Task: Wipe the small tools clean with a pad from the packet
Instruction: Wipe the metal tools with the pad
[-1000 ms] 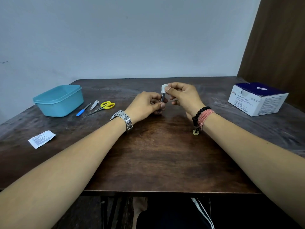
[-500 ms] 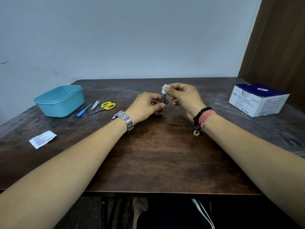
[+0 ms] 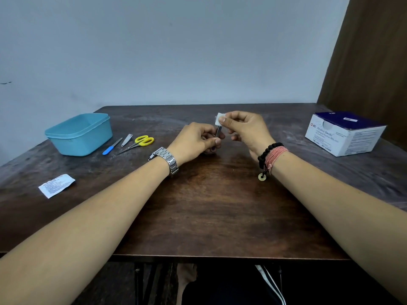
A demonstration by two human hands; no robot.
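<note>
Showing, at the centre of the frame, the left hand (image 3: pixel 196 139) closed around the lower end of a small metal tool (image 3: pixel 218 131), whose long axis stands near upright with the free end pointing toward the top of the frame; the right hand (image 3: pixel 246 128), immediately to the right, pinches a white pad (image 3: pixel 219 118) at that upper end. The coming stroke probably runs along this axis, the pad hand being nearer the tip. Three further tools, a blue-handled file (image 3: pixel 112 146), nail clippers (image 3: pixel 127 140) and yellow scissors (image 3: pixel 139 143), lie well apart at centre left, beside the blue tub (image 3: pixel 79 134), with the opened packet (image 3: pixel 56 186) at left
</note>
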